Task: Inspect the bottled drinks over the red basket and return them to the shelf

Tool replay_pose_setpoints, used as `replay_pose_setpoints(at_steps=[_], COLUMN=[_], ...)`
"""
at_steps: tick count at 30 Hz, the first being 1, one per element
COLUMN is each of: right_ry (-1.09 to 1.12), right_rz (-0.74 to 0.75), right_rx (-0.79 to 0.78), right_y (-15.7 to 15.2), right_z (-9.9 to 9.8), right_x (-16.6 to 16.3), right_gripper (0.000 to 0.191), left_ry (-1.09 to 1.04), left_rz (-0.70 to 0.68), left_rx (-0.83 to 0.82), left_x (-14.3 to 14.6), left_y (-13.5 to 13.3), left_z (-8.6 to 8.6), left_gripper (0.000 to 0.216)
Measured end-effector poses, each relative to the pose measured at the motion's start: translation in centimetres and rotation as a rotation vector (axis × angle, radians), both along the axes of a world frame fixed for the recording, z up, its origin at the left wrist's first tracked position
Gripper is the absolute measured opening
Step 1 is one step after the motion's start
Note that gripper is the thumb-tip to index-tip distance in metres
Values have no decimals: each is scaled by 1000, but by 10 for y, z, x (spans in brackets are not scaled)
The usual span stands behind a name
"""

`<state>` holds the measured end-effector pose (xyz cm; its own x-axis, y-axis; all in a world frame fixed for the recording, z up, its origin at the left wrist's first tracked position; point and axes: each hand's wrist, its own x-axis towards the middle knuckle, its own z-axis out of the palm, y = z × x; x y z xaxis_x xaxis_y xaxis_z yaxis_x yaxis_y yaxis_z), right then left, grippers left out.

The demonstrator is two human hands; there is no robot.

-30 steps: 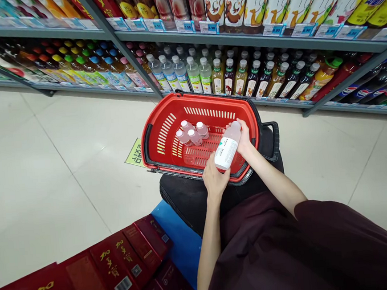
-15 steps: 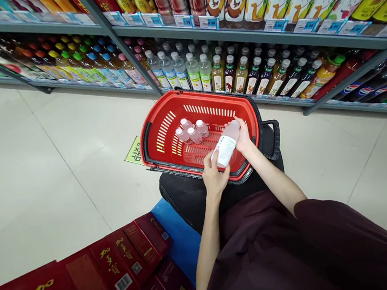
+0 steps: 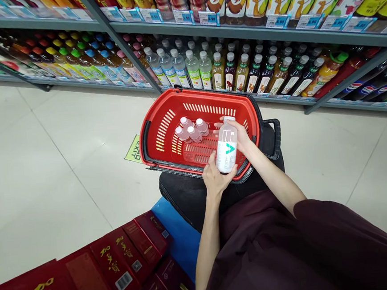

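Note:
A white plastic bottle [image 3: 227, 147] with a green mark on its label is held over the near right part of a red shopping basket [image 3: 164, 109]. My left hand [image 3: 214, 179] grips its lower end from below. My right hand [image 3: 243, 137] is closed round its upper part near the cap. Three small pink-capped bottles [image 3: 192, 130] stand together inside the basket at the back left. The basket rests on a black stand [image 3: 184, 195].
Shelves of drink bottles [image 3: 228, 71] run across the back, with price tags on the shelf above. Red gift boxes [image 3: 116, 267] lie at the lower left on a blue surface. A green floor sticker [image 3: 134, 150] sits left of the basket. Pale tiled floor spreads left and right.
The bottle has turned in both hands, so the green mark on its label now faces up, and it stands more upright. The basket and small bottles have not moved.

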<state>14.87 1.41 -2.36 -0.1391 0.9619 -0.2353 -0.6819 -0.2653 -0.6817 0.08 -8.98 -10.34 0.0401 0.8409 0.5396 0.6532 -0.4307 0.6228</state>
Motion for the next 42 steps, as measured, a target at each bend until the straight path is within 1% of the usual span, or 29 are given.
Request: replay_pose_setpoints(at_steps=[3, 6, 8, 11, 14, 16, 19, 22, 24, 28, 31, 34, 37, 40, 42], right_ry=[-5, 57, 129, 230, 293, 306, 325, 353, 349, 298, 269, 253, 227, 168, 116], right_rz=[1, -12, -26, -36, -16, 8, 21, 3, 21, 110, 124, 124, 128, 121, 102], right_rx=[13, 54, 71, 81, 108, 133, 114, 76, 96, 204, 185, 149, 158, 160, 121], right_y=[-2, -5, -8, -11, -12, -11, -9, -8, -8, -9, -10, -10, -10, -9, -7], right_z=[0, 1, 0, -1, -6, -8, -12, -14, -15, -13, -9, -6, -4, -3, -3], right_x=[0, 1, 2, 4, 6, 8, 10, 11, 11, 11, 10, 9, 7, 7, 6], right_gripper=[27, 27, 28, 30, 30, 31, 32, 35, 36, 33, 35, 33, 27, 24, 20], left_ry=[71, 36, -25, -82, -87, -78, -42, 11, 74, 178, 219, 238, 237, 206, 191], left_rz=[-26, 5, 12, -27, -70, -76, -72, -67, -49, -33, -49, -59, -47, -44, -45], left_rx=[1, 6, 52, 171, 255, 271, 246, 182, 155, 163, 100, 56, 62, 74, 47], left_x=[-1, 0, 1, 1, 0, 0, -1, -1, 0, -1, -1, -1, -1, 0, 0], left_y=[-1, -1, -1, -1, -1, 0, 0, -1, -1, -2, -2, -1, -1, -1, -1], left_z=[-2, -7, -10, -13, -12, -12, -13, -14, -15, -14, -14, -12, -8, -4, -1], left_gripper=[85, 83, 82, 78, 73, 72, 70, 69, 70, 79, 83, 86, 91, 98, 101])
